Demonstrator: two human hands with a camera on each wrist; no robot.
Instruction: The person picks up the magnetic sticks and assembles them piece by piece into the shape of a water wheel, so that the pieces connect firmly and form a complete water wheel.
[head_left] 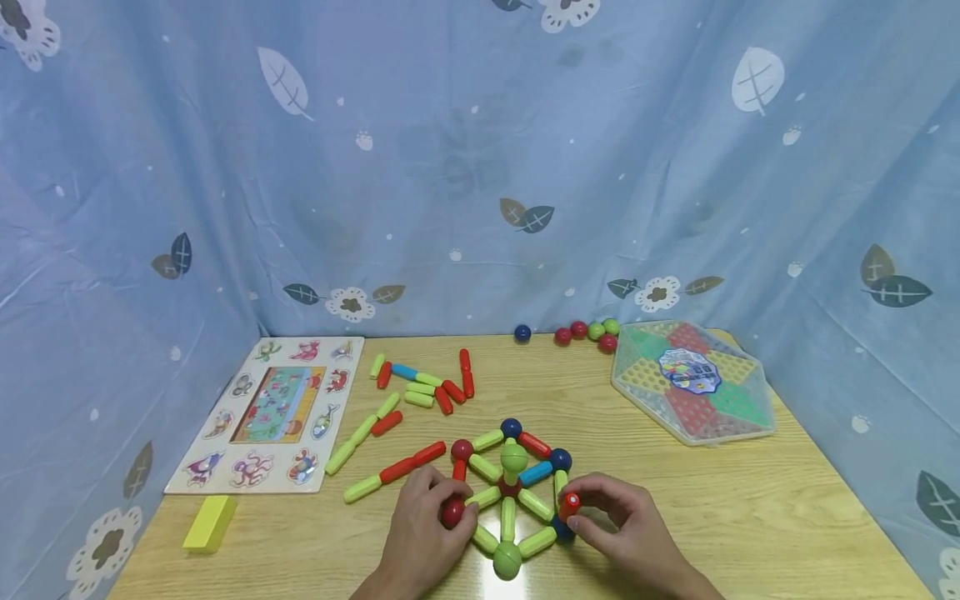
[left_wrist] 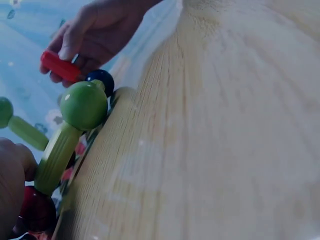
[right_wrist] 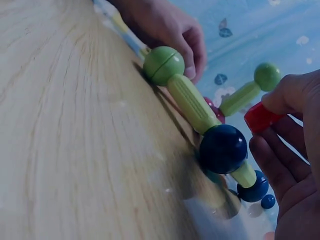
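On the table lies a flat wheel of magnetic rods and balls, with a light green ball (head_left: pixel 513 457) raised over its dark red hub (head_left: pixel 510 487). My left hand (head_left: pixel 420 527) holds the dark red ball (head_left: pixel 453 512) at the wheel's near left corner between thumb and fingers. My right hand (head_left: pixel 624 518) pinches a short red rod (head_left: pixel 569 505) just above the dark blue ball (right_wrist: pixel 223 149) at the near right corner. In the right wrist view this rod (right_wrist: pixel 261 118) is held by thumb and fingertips. A green ball (head_left: pixel 507 560) forms the corner nearest me.
Loose red, green and blue rods (head_left: pixel 397 469) lie to the left and behind. Several balls (head_left: pixel 578 330) sit at the back edge. An animal puzzle board (head_left: pixel 341 417) and yellow block (head_left: pixel 211 523) are left; a hexagonal game box (head_left: pixel 693 383) is right.
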